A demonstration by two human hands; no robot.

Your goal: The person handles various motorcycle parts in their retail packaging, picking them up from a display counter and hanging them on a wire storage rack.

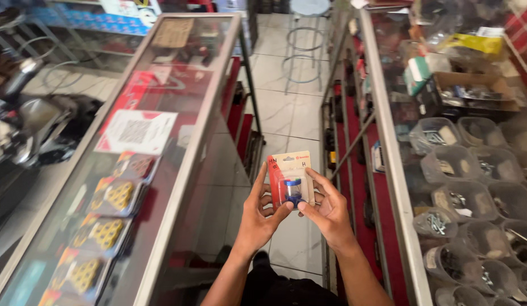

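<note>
I hold a small blister pack [290,179] upright in front of me, over a tiled aisle. It has a red and beige card backing and a clear bubble with a blue part inside. My left hand [262,212] grips its left edge and bottom, thumb on the bubble. My right hand [326,207] holds the right edge, thumb touching the bubble's lower side.
A long glass display counter [178,170] runs along my left, with yellow-patterned packs and papers on it. On my right another glass case [388,147] shows red shelves and several clear plastic tubs [464,198] of screws. A metal stool [304,39] stands at the aisle's far end.
</note>
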